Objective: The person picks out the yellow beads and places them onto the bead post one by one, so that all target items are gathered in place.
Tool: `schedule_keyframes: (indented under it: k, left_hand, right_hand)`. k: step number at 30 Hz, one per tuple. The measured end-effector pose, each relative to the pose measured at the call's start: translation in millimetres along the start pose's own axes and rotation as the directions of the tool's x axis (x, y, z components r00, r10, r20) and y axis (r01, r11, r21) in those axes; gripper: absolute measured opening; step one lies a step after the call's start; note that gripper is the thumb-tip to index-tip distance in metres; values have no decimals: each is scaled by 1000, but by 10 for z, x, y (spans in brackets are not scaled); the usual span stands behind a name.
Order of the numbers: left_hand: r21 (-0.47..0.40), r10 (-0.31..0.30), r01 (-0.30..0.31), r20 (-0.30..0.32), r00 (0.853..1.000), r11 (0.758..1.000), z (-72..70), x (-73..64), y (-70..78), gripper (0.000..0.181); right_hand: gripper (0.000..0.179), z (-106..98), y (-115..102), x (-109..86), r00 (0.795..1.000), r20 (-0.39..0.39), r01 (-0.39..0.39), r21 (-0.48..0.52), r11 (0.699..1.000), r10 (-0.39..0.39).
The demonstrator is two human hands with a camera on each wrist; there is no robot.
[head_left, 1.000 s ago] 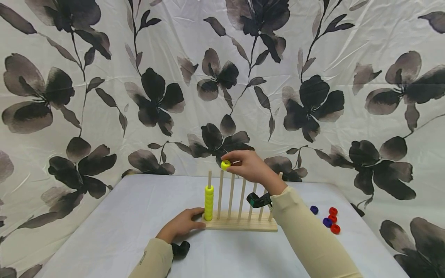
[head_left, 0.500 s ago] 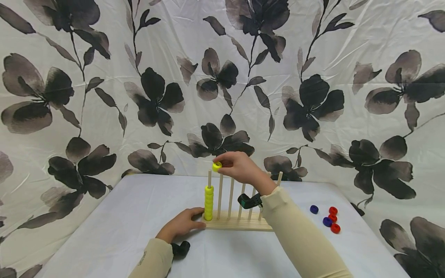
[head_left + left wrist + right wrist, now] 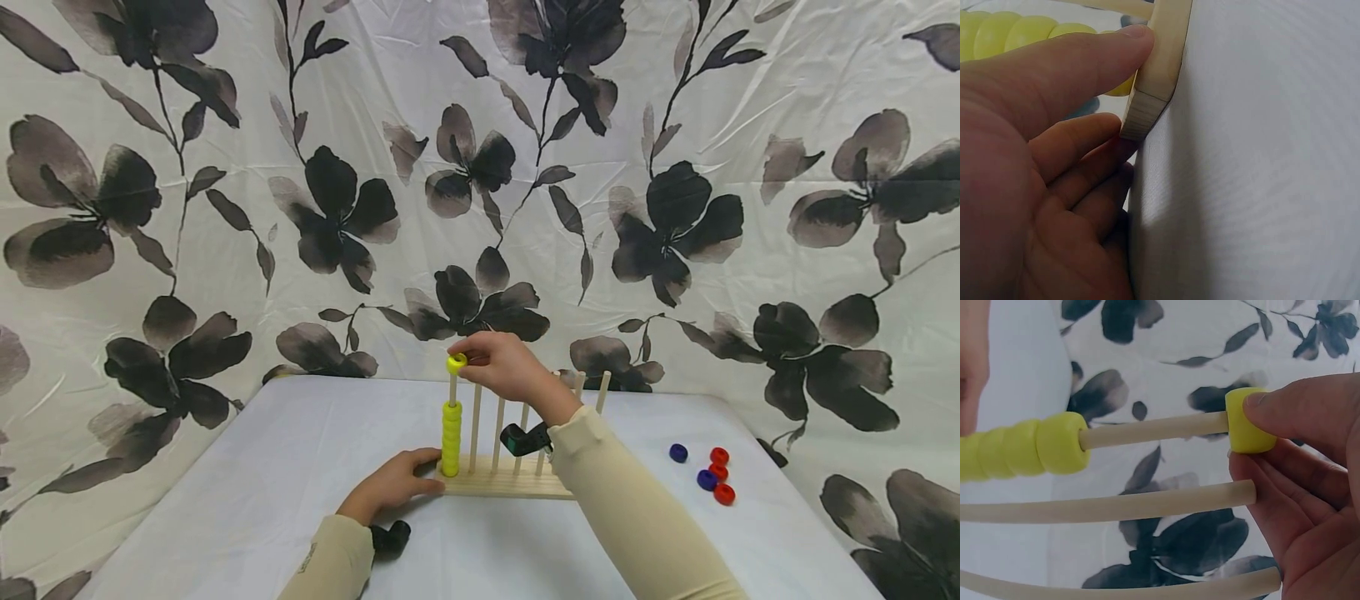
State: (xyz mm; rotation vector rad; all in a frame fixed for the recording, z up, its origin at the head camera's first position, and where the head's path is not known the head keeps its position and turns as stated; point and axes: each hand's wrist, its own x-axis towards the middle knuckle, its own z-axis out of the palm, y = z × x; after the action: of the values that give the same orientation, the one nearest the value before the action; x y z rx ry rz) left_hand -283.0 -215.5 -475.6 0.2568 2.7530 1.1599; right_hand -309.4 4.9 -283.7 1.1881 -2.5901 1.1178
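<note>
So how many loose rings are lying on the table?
4: a blue ring lies alone, and two red rings with another blue ring cluster right of it. The right arm may hide others.

A: Where's the yellow ring (image 3: 456, 363)?
B: Sitting on the tip of the leftmost peg (image 3: 452, 387) of the wooden rack (image 3: 510, 488), hole over the top

A: And below?
B: A stack of yellow rings (image 3: 451, 439) reaching down to the base
</note>
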Motion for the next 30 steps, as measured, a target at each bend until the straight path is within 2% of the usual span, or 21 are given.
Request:
schedule_keyframes:
  k: [12,21,30]
  left_hand:
    - [8,4,-4,0,1000,1000,-1,12,-3,64]
    - [-4,2,-2,0,1000,1000,-1,25,-15,65]
    - [-8,18,-18,5,1000,1000,10,26,-30,65]
  right_hand:
    - [28,33,-2,29,1000,-6,-10,-59,998,10]
    - [25,47,3,7,1000,-17,19,-124,992,-22]
    - [24,55,13,-11,999,-23,40,-124,991,-43]
